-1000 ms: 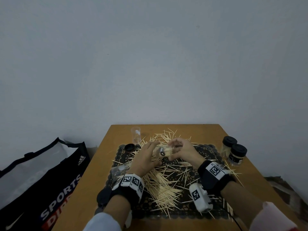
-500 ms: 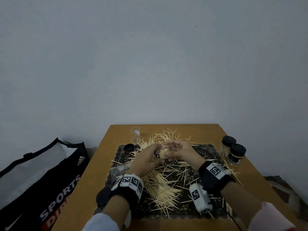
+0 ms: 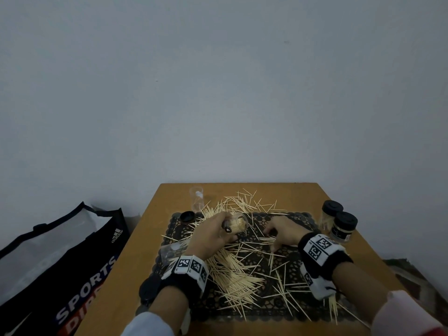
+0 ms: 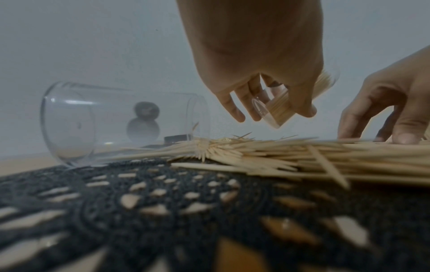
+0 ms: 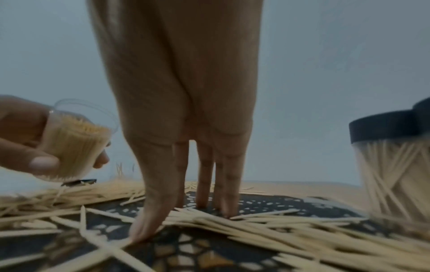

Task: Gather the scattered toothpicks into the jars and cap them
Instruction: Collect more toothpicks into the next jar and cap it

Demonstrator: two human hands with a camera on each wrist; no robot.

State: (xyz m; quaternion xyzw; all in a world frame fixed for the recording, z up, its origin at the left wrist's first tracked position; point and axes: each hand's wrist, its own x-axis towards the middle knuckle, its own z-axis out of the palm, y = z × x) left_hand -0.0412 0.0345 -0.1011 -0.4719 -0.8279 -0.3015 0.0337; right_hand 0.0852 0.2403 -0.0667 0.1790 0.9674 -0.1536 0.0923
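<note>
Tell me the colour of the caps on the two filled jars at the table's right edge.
Black caps, clearest in the head view.

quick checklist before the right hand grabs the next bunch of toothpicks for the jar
1. Left hand grips the jar: ok.
2. Jar mouth uncapped, facing the right hand: ok.
3. Room left in the jar: cannot tell, it looks nearly full.
4. Right fingers down on loose toothpicks: ok.
5. Bunch actually pinched: not ok, fingers only touch.
6. Spare cap lies on the mat: ok.
</note>
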